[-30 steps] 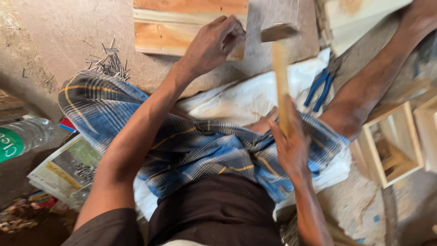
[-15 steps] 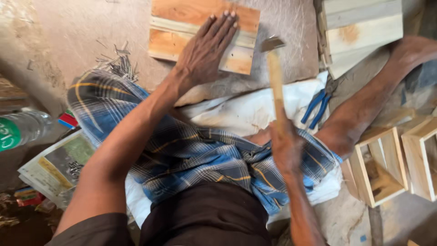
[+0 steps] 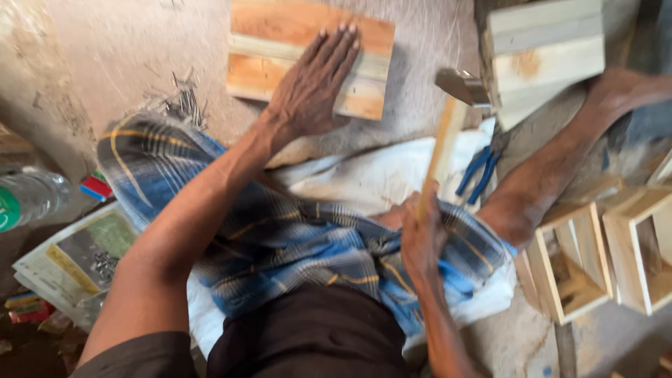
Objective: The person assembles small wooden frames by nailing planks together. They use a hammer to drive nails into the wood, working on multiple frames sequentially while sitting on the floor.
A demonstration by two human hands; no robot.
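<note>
My left hand [image 3: 311,84] lies flat, fingers spread, on a wooden panel [image 3: 280,42] made of joined light and reddish boards, which rests on the grey floor in front of me. My right hand [image 3: 422,234] grips the wooden handle of a hammer [image 3: 448,126]. The hammer's metal head is raised to the right of the panel, close to a stack of pale wooden boards [image 3: 546,52]. I sit on the floor in a blue checked cloth [image 3: 280,238], with one leg [image 3: 553,175] stretched to the right.
Loose nails [image 3: 183,103] lie on the floor left of the panel. Blue-handled pliers [image 3: 478,173] rest on a white cloth [image 3: 378,175]. Two open wooden box frames [image 3: 602,252] stand at the right. A plastic bottle [image 3: 28,199] and printed paper [image 3: 70,255] lie at the left.
My left hand went from gripping the panel's edge to lying flat on it. The view shifted, so the panel sits lower in frame. The hammer stays raised and has tilted slightly right.
</note>
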